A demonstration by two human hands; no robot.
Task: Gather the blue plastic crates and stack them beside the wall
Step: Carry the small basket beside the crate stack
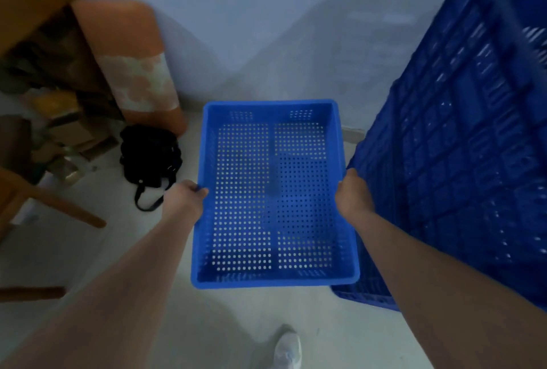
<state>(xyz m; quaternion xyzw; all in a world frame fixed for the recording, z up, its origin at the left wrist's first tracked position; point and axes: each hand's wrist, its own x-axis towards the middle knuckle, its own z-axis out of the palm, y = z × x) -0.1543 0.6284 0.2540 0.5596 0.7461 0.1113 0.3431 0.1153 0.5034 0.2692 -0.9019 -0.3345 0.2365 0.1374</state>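
Observation:
A shallow blue plastic crate (pixel 273 191) with a perforated bottom is held level above the pale floor, its far end toward the white wall (pixel 266 28). My left hand (pixel 185 200) grips its left rim and my right hand (pixel 352 197) grips its right rim. The crate is empty inside. At the right stands a tall stack of darker blue crates (pixel 461 146) with lattice sides, close beside my right forearm and against the wall.
An orange cushion (pixel 133 61) leans on the wall at left, with a black bag (pixel 151 158) on the floor before it. Wooden furniture and cardboard clutter (pixel 50 87) fill the left side. My white shoe (pixel 287 351) shows at the bottom.

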